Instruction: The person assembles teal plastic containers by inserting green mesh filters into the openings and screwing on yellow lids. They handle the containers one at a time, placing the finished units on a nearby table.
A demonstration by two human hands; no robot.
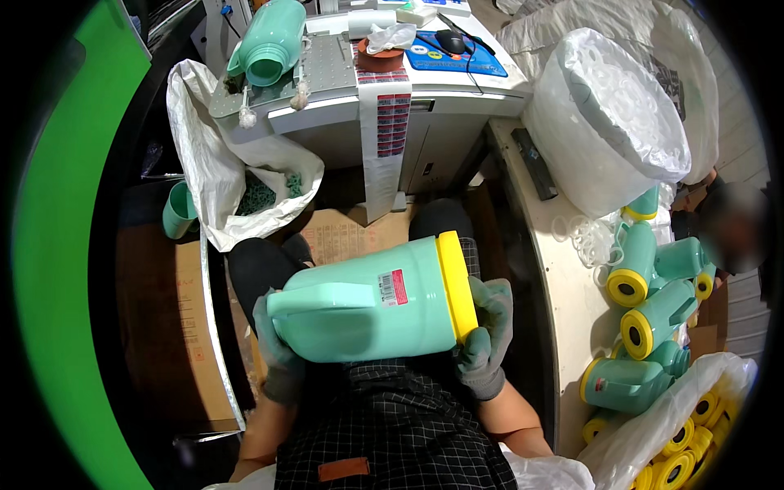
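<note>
A mint-green plastic jug [359, 335] with a side handle and a red and white label lies sideways above my lap. Around its right end runs a wide yellow ring [457, 287]. My left hand [279, 347], in a grey-green glove, is closed round the jug's left end, its fingers partly hidden behind the body. At the opposite end my gloved right hand [487, 336] grips the yellow ring, thumb toward me. On the metal plate of the bench ahead rests another green jug body [273, 45], its open mouth facing me.
A strip of labels [382, 131] hangs off the bench [327, 122]. At left stands a white sack [216, 175] with green scraps. Right, several finished-looking jugs [637, 265] lie on a side table [543, 269], between bags of white rings [604, 122] and yellow rings [694, 437]. A person [731, 229] is beyond.
</note>
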